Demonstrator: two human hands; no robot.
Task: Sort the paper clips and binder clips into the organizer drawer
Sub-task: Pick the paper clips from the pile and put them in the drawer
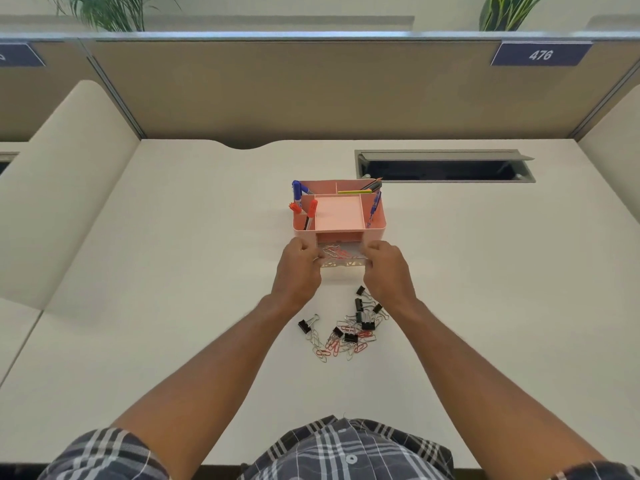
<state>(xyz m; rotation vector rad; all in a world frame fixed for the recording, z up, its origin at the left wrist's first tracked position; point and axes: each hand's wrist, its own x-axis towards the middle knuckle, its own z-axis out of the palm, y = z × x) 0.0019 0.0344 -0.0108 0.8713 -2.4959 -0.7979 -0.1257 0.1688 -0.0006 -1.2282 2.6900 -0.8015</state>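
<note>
A pink desk organizer (377, 226) stands mid-desk with pens and pencils in its compartments. Its clear drawer (343, 262) is pulled out at the front and holds several silver and red paper clips (334, 251). My left hand (298, 271) grips the drawer's left end and my right hand (388, 270) grips its right end. Nearer to me lies a loose pile: several black binder clips (363, 318) and several silver and red paper clips (332, 346) mixed together on the desk.
The white desk (173, 271) has an open grey cable slot (445, 167) behind the organizer on the right. A beige partition (311, 91) closes the back; cream side panels stand left and right. One binder clip (305, 325) sits apart at the pile's left.
</note>
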